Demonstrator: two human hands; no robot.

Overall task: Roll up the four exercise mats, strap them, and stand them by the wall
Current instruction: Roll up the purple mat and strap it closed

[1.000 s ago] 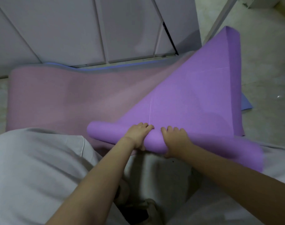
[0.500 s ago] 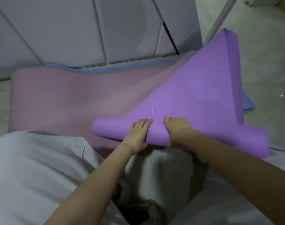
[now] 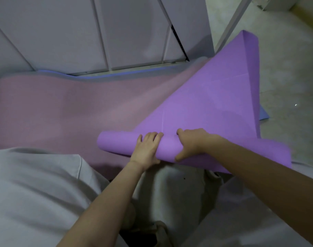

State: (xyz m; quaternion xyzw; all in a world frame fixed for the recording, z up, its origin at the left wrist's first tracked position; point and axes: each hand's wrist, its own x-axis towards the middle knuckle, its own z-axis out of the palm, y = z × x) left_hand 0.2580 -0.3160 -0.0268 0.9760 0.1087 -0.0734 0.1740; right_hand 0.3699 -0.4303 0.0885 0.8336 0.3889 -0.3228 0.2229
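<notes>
To the left of the rolled end of the purple mat [image 3: 214, 104] and running on beneath it, a pink mat [image 3: 63, 113] lies flat on the floor [image 3: 285, 68]. Nearer the camera than the roll, on the left, the person's pale clothing [image 3: 36, 184] fills the foreground. Beyond the roll stand white panelled doors [image 3: 98, 32], and a blue mat [image 3: 116, 75] shows as a thin edge along the far side of the pink one. The roll itself lies across the pink mat, just in front of the person's lap.

The left hand [image 3: 146, 148] rests on the middle of the roll, palm down, fingers laid fairly straight over its curve and pressing it. Just beside it to the right, the right hand [image 3: 191, 141] grasps the roll, fingers curled over the top and thumb hooked under the near side. The unrolled part of the purple mat stretches away up and to the right from the roll, its far end folded over. Right of that sheet, a blue corner peeks out on the floor.
</notes>
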